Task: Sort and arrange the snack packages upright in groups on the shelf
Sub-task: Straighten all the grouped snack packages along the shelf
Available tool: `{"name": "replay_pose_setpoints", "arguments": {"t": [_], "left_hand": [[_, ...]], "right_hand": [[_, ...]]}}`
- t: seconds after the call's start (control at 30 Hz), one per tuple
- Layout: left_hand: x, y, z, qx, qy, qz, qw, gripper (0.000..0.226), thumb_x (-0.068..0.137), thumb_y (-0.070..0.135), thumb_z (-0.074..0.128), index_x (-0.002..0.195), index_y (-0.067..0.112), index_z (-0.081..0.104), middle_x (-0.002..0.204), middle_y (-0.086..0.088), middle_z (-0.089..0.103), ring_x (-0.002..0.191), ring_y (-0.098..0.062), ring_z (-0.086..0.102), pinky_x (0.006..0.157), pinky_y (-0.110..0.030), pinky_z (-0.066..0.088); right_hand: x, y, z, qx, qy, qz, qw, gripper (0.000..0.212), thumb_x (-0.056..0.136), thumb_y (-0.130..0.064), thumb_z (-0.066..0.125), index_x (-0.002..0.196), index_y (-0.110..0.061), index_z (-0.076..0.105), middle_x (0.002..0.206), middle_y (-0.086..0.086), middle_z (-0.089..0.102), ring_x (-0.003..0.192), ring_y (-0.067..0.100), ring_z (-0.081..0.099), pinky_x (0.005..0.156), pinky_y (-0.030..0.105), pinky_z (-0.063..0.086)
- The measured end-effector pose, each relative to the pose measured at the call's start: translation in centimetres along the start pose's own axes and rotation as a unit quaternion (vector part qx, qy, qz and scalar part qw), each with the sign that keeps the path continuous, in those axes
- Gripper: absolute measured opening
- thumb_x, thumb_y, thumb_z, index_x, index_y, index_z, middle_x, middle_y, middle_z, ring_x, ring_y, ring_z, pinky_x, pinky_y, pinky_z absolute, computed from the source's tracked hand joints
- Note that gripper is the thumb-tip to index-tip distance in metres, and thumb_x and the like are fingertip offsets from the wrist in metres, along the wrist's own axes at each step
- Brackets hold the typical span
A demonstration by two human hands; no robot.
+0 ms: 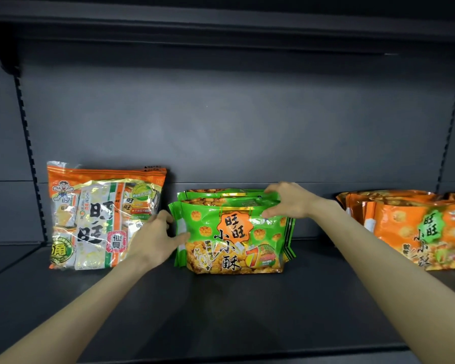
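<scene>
A group of green snack packages [234, 237] stands upright in the middle of the dark shelf [221, 306], several deep. My left hand [155, 237] presses flat against the group's left side, fingers spread. My right hand [286, 200] grips the top edges of the green packages near their right end. A large orange-and-clear rice cracker bag [100, 219] stands upright to the left, just behind my left hand. A group of orange snack packages [410, 229] stands upright at the right.
The shelf's dark back panel [234, 127] rises behind the packages, with slotted uprights at both sides. Another shelf [221, 22] hangs overhead. Bare shelf surface lies in front of the packages, up to the front edge.
</scene>
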State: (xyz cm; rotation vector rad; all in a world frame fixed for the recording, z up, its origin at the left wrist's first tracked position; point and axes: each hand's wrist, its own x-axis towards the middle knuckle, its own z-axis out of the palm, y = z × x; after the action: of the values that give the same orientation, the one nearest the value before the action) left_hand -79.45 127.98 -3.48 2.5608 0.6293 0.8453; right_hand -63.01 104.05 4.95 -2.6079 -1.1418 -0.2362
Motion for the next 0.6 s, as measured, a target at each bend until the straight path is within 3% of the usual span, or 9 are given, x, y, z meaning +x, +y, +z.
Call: {"name": "replay_pose_setpoints", "arguments": {"t": [0.23,0.6], "left_hand": [[-2.3,8.3,-0.8,0.006,0.061,0.063,0.996,0.055,0.078,0.052,0.066,0.115,0.014,0.052,0.117,-0.005,0.059,0.105,-0.026,0.059,0.086,-0.040,0.051],[-5.1,25.2,4.9,-0.029,0.019,0.144,0.989,0.057,0.079,0.050,0.065,0.122,0.017,0.049,0.125,-0.006,0.057,0.117,-0.026,0.053,0.095,-0.040,0.046]], "right_hand": [[-4.2,4.0,-3.2,-0.026,0.019,-0.022,0.999,0.066,0.081,-0.038,0.070,0.136,-0.010,0.047,0.140,0.010,0.050,0.131,0.027,0.042,0.103,0.029,0.035],[-13.7,16.6,-9.4,-0.031,0.059,-0.014,0.998,0.062,0.080,-0.037,0.071,0.133,-0.011,0.051,0.135,0.008,0.054,0.123,0.025,0.050,0.098,0.034,0.042]]}}
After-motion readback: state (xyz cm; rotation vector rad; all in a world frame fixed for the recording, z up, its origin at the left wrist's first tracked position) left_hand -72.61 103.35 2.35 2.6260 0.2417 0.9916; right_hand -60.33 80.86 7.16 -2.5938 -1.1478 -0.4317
